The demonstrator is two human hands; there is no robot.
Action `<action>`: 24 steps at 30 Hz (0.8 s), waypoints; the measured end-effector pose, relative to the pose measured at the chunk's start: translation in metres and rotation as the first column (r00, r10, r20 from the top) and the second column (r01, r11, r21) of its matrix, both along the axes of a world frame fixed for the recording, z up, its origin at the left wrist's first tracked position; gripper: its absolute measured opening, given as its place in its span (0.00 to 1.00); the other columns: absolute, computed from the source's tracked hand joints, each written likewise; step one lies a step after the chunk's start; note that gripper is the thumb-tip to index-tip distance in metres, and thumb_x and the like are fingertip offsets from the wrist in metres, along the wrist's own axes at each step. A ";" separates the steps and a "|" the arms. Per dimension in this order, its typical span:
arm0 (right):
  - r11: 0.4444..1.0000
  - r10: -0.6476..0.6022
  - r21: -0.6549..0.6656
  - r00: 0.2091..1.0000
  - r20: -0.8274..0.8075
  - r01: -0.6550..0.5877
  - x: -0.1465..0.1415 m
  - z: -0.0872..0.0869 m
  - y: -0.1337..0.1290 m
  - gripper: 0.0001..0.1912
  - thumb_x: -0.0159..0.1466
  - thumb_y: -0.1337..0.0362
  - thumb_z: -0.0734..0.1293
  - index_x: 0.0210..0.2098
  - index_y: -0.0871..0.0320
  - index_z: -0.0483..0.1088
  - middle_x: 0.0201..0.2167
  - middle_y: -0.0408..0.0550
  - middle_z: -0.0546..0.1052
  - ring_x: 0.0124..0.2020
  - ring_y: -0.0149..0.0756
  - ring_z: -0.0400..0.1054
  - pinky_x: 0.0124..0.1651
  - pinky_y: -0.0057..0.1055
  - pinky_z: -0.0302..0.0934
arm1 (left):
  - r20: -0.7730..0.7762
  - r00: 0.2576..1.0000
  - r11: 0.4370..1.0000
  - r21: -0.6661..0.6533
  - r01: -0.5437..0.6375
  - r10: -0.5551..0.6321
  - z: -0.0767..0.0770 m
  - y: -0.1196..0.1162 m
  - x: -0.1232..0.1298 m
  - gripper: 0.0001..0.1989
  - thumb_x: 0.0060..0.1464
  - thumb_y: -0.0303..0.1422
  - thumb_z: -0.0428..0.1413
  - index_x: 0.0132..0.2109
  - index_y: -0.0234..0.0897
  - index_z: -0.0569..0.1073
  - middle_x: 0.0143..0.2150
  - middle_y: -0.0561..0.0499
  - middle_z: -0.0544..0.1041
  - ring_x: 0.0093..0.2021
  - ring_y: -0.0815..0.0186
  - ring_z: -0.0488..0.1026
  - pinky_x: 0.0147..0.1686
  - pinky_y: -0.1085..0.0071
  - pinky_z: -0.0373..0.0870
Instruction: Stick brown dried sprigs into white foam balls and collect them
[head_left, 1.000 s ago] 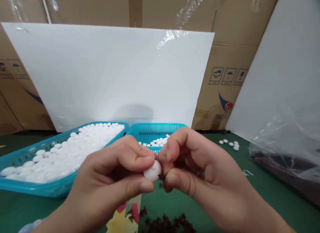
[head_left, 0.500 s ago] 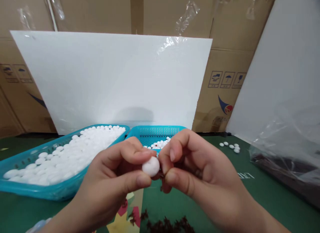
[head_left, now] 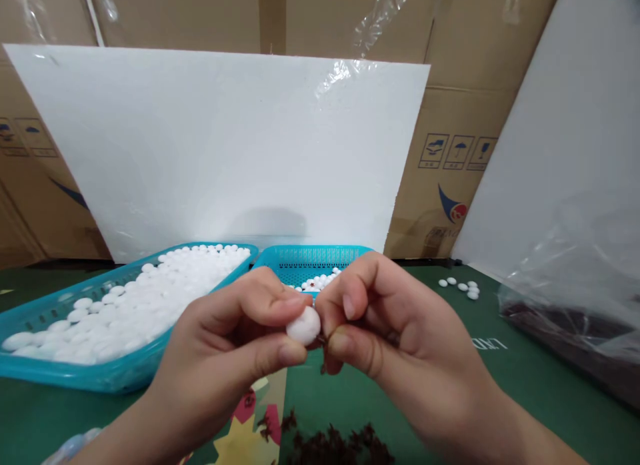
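The left hand (head_left: 235,345) pinches a smooth white ball (head_left: 304,326) between thumb and fingers, above the near middle of a green printed table surface (head_left: 525,392). Just to its right, the right hand (head_left: 400,345) has thumb and forefinger pressed together on what seems to be a small dark reddish-brown piece (head_left: 324,368), mostly hidden by the fingers. The hands are close together at the ball.

Below them, at the near edge, lies a loose heap of dark reddish-brown bits (head_left: 343,448), with a few more to its left on a printed yellow star (head_left: 240,444). On the left, a long turquoise plastic basket (head_left: 107,380) is filled with white rounded pieces (head_left: 150,312). Beyond the hands is a second turquoise perforated basket (head_left: 313,257) with fewer white pieces; the hands block its near side. Several loose white pieces (head_left: 463,287) lie far right, and nearer, a clear plastic bag (head_left: 575,285) sits over a dark brown mass. A flat white board (head_left: 235,152) stands at the far side before brown cardboard boxes (head_left: 465,105).
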State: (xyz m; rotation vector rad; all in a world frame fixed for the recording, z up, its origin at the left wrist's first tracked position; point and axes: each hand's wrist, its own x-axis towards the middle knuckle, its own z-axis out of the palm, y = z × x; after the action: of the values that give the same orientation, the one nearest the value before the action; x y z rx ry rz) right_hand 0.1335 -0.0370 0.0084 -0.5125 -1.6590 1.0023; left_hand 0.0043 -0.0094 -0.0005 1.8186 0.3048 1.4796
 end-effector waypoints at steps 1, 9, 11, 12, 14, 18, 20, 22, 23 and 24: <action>1.000 -0.012 0.017 1.000 0.017 0.011 0.000 0.000 0.000 0.08 0.47 0.71 0.56 0.19 0.57 0.49 0.17 0.40 0.57 0.18 0.26 0.51 0.18 0.24 0.49 | -0.003 1.000 1.000 0.016 -0.005 0.005 0.000 0.000 0.000 0.08 0.36 0.22 0.54 0.25 0.40 0.72 0.18 0.56 0.65 0.19 0.77 0.65 0.15 0.87 0.67; 0.950 -0.208 0.251 0.976 0.068 0.186 -0.001 -0.009 0.003 0.09 0.50 0.74 0.55 0.21 0.56 0.48 0.19 0.39 0.57 0.20 0.27 0.54 0.21 0.24 0.52 | -0.027 0.983 0.972 0.158 -0.174 0.180 -0.001 0.000 0.002 0.12 0.34 0.19 0.53 0.24 0.42 0.72 0.18 0.55 0.68 0.20 0.73 0.65 0.16 0.81 0.66; 0.935 -0.240 0.288 0.967 0.090 0.206 -0.001 -0.010 0.004 0.09 0.50 0.74 0.54 0.21 0.56 0.47 0.18 0.39 0.57 0.20 0.27 0.54 0.20 0.25 0.51 | -0.037 0.976 0.958 0.206 -0.202 0.213 -0.001 0.000 0.002 0.10 0.35 0.21 0.53 0.24 0.42 0.71 0.19 0.55 0.67 0.21 0.72 0.65 0.16 0.79 0.66; 0.929 -0.258 0.299 0.961 0.097 0.220 -0.002 -0.010 0.005 0.10 0.50 0.75 0.53 0.21 0.56 0.46 0.18 0.39 0.57 0.19 0.28 0.53 0.20 0.25 0.51 | -0.042 0.971 0.948 0.230 -0.218 0.233 -0.002 0.000 0.003 0.09 0.36 0.22 0.53 0.24 0.41 0.71 0.19 0.55 0.67 0.21 0.72 0.65 0.17 0.79 0.66; 0.914 -0.290 0.324 0.951 0.104 0.243 -0.003 -0.011 0.006 0.10 0.49 0.76 0.52 0.21 0.56 0.46 0.18 0.40 0.57 0.19 0.28 0.53 0.19 0.26 0.51 | -0.052 0.961 0.921 0.303 -0.244 0.271 -0.002 -0.002 0.002 0.08 0.37 0.22 0.53 0.25 0.41 0.70 0.21 0.55 0.67 0.22 0.72 0.65 0.18 0.79 0.66; 0.873 -0.351 0.394 0.931 0.100 0.287 -0.003 -0.011 0.006 0.10 0.48 0.77 0.51 0.21 0.56 0.45 0.18 0.40 0.57 0.19 0.28 0.53 0.20 0.26 0.52 | -0.061 0.935 0.855 0.430 -0.291 0.349 -0.005 -0.005 -0.001 0.09 0.38 0.20 0.52 0.25 0.40 0.68 0.22 0.56 0.67 0.23 0.74 0.66 0.19 0.81 0.66; 0.848 -0.385 0.432 0.917 0.102 0.307 -0.003 -0.012 0.005 0.10 0.48 0.77 0.51 0.21 0.56 0.45 0.18 0.40 0.57 0.19 0.28 0.53 0.19 0.25 0.52 | -0.064 0.918 0.813 0.490 -0.314 0.392 -0.006 -0.005 -0.003 0.08 0.38 0.20 0.51 0.23 0.40 0.67 0.22 0.57 0.66 0.23 0.75 0.65 0.20 0.82 0.66; 0.830 -0.417 0.456 0.900 0.125 0.321 -0.003 -0.012 0.004 0.11 0.48 0.77 0.51 0.21 0.56 0.45 0.18 0.40 0.58 0.19 0.28 0.53 0.19 0.25 0.52 | -0.072 0.904 0.775 0.545 -0.319 0.422 -0.005 -0.004 -0.003 0.08 0.39 0.21 0.51 0.23 0.40 0.67 0.21 0.57 0.66 0.23 0.76 0.65 0.20 0.83 0.66; 0.822 -0.431 0.467 0.892 0.139 0.325 -0.003 -0.012 0.004 0.11 0.48 0.78 0.51 0.22 0.56 0.44 0.19 0.41 0.58 0.19 0.28 0.54 0.20 0.25 0.53 | -0.084 0.896 0.765 0.559 -0.319 0.435 -0.004 -0.003 -0.003 0.08 0.39 0.21 0.51 0.23 0.40 0.66 0.21 0.57 0.65 0.23 0.76 0.65 0.21 0.84 0.66; 0.812 -0.447 0.480 0.882 0.147 0.332 -0.003 -0.012 0.004 0.11 0.48 0.78 0.51 0.22 0.56 0.44 0.19 0.41 0.58 0.19 0.28 0.54 0.20 0.25 0.53 | -0.093 0.888 0.759 0.564 -0.326 0.451 -0.003 -0.003 -0.002 0.08 0.39 0.21 0.51 0.23 0.39 0.66 0.21 0.57 0.65 0.23 0.76 0.65 0.21 0.84 0.66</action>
State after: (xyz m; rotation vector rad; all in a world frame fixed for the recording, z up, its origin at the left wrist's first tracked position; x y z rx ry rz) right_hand 0.1301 -0.0329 -0.0040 -0.6588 -1.8368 0.2378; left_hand 0.0020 -0.0120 -0.0035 2.5059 0.4373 1.7719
